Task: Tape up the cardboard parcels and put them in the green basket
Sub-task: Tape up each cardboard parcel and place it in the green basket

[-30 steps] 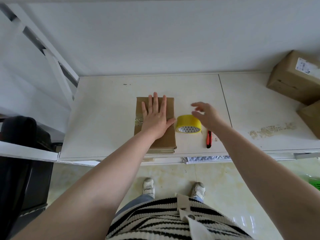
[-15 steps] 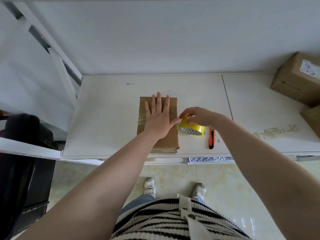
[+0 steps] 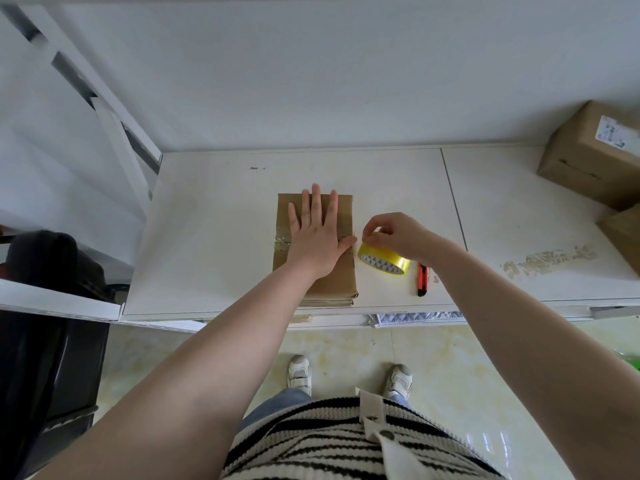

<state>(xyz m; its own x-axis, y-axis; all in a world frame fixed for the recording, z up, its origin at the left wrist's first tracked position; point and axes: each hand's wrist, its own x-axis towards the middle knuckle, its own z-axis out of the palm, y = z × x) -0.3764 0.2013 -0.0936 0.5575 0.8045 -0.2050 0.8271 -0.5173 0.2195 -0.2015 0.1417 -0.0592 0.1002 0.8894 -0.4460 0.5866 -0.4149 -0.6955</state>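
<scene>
A flat brown cardboard parcel (image 3: 343,282) lies on the white table (image 3: 214,237), on top of a thin stack of flat cardboard. A strip of clear tape crosses its middle. My left hand (image 3: 317,233) lies flat on the parcel with straight fingers. Just right of the parcel, my right hand (image 3: 394,237) grips the top of a yellow tape roll (image 3: 384,259), which is tilted up off the table. A sliver of green, perhaps the basket (image 3: 632,362), shows at the right edge near the floor.
An orange utility knife (image 3: 421,280) lies right of the roll. Two larger cardboard boxes (image 3: 588,157) stand at the table's far right. A black chair (image 3: 48,323) is at the left. A white wall backs the table.
My right hand came down from above the table onto the yellow roll, took hold of it and tilted it up toward the parcel. My left hand stayed flat on the parcel.
</scene>
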